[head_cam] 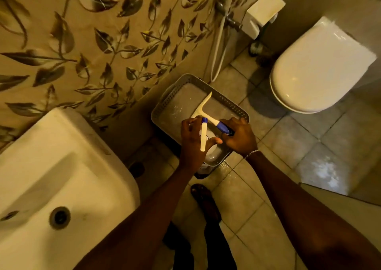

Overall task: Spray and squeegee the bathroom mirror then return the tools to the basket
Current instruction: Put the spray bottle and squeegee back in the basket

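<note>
A grey perforated basket [231, 101] stands on the floor by the leaf-patterned wall. Over it, my left hand [192, 141] grips a white spray bottle [203, 134] with a blue nozzle, seen from above; most of the bottle's body is hidden under the hand. My right hand [240, 137] is closed on the blue handle of a white squeegee [203, 106], whose blade points to the basket's far side, just above or inside the basket. The mirror is out of view.
A white washbasin [57, 177] fills the lower left. A closed white toilet [317, 67] stands at the upper right, with a hose and a white box on the wall beside it. My foot [204, 199] rests on the tiled floor below the basket.
</note>
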Tool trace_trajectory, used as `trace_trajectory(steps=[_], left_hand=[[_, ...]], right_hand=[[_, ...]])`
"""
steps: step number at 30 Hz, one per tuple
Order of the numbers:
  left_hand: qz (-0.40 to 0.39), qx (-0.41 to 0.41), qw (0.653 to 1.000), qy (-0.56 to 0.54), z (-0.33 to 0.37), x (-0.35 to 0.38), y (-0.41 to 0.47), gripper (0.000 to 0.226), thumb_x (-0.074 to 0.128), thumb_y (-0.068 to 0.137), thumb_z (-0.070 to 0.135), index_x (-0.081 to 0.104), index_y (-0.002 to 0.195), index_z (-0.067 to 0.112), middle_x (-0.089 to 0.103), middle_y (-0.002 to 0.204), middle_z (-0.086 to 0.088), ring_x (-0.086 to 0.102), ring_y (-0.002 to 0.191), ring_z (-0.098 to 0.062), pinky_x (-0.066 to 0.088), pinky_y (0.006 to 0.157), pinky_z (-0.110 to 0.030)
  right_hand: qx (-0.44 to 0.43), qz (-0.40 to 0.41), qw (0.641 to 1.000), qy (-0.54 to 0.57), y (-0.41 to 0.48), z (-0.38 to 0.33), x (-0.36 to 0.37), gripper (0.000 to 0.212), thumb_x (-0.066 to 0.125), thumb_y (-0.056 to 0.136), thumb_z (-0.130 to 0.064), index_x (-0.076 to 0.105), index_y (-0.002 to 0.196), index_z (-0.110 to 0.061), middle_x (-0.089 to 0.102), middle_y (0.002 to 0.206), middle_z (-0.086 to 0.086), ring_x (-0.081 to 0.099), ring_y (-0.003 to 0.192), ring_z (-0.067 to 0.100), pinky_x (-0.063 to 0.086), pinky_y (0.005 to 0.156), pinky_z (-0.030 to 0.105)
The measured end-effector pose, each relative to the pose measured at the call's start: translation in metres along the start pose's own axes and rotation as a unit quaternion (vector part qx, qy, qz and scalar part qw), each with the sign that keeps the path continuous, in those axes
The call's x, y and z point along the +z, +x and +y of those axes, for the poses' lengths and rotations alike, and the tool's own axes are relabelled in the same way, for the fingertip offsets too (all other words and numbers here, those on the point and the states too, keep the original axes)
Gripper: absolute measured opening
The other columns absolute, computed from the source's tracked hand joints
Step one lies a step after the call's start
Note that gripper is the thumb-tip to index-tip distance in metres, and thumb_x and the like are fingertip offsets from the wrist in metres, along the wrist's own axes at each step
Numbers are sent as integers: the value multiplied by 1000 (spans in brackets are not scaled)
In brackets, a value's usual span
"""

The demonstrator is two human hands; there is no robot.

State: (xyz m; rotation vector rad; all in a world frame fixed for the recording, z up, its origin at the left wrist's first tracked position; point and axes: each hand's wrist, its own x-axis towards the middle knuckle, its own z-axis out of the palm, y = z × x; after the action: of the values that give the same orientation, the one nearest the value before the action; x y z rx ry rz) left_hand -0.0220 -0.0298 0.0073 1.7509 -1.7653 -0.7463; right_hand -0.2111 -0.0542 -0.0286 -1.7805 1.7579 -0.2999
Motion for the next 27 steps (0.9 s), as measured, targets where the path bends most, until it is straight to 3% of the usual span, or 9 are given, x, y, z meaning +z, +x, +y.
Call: trace_trajectory(steps=[3, 8, 10, 14, 18, 23, 27], left_hand=[[8, -1, 1000, -3, -10, 10, 3, 89, 69, 70, 68, 53, 131, 6, 50, 124, -16, 54, 110, -23, 52, 93, -28], [3, 0, 1000, 18, -23, 21, 9, 91, 62, 70, 75, 53, 130, 7, 51, 125, -16, 53, 111, -22, 48, 94, -24], [-7, -9, 1000, 17, -31, 26, 9, 92, 61, 72, 76, 51, 134, 8, 50, 126, -15, 53, 112, -22, 51, 94, -26], [-30, -14, 999, 20, -38, 34, 9, 88, 85, 68, 53, 50, 137, 10, 50, 127, -13, 52, 113, -19, 51, 94, -23], [-42, -17, 999, -2, -32, 32, 8, 92, 81, 65, 62, 50, 137, 14, 50, 123, -7, 54, 107, -17, 50, 88, -23], [-72, 1, 996, 54, -38, 32, 7, 93, 79, 70, 63, 45, 143, 14, 53, 125, -7, 51, 110, -14, 47, 90, -18], [-74, 1, 997, 24, -32, 24, 7, 96, 80, 65, 64, 46, 140, 13, 53, 119, -10, 56, 101, -18, 55, 83, -27]], right_hand=[[-2, 0, 1000, -11, 6, 7, 6, 53, 63, 84, -43, 69, 130, -17, 72, 108, 7, 59, 97, 30, 47, 80, 37], [-6, -18, 999, -37, 12, 12, 12, 64, 50, 82, -56, 67, 130, -18, 71, 106, 7, 57, 98, 29, 49, 83, 44], [-6, -19, 999, -40, 15, 12, 11, 65, 48, 81, -55, 67, 131, -18, 71, 107, 7, 58, 100, 30, 49, 85, 46], [-16, -29, 997, -76, 16, 13, 11, 60, 49, 83, -51, 64, 132, -20, 69, 109, 6, 58, 100, 29, 49, 84, 44], [-29, -38, 994, -102, 15, 11, 10, 56, 57, 84, -44, 61, 134, -19, 67, 112, 7, 58, 100, 29, 50, 81, 41], [-30, -46, 991, -119, 14, 11, 8, 58, 59, 84, -42, 60, 136, -18, 67, 113, 9, 59, 99, 29, 51, 80, 41], [-26, -42, 992, -118, 9, 10, 7, 60, 58, 83, -40, 58, 138, -17, 67, 113, 10, 61, 99, 30, 52, 80, 42]])
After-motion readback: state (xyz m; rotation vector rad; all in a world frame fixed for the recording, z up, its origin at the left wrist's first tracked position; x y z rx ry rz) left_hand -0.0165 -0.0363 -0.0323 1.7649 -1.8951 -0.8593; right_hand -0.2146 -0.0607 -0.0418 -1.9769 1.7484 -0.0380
